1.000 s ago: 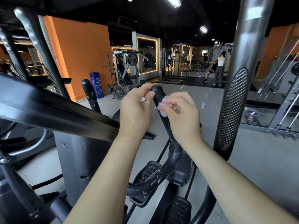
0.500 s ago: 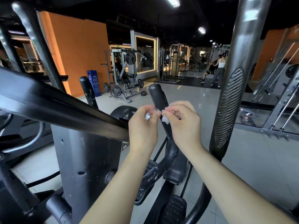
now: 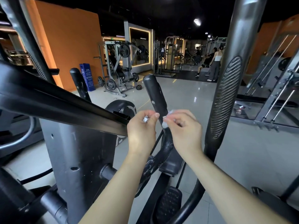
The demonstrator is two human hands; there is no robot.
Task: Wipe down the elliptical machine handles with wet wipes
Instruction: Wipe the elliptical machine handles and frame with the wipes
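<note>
White wipe (image 3: 165,124), frame centre, pinched by right hand (image 3: 184,133); left hand (image 3: 141,135) pinches small scrap (image 3: 145,119), possibly torn wrapper. Black handle (image 3: 155,92) rises between hands. Judged: wipe readied, wiping itself outstanding.

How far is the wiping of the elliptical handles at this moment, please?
Done: nothing I can confirm; the black handle shows no wet trace, and its lower bend has whitish marks. In hand: the left hand pinches a small white scrap, the right hand a wipe, both in front of that handle. Left: likely this handle, the second black handle and the grey upright.
</note>
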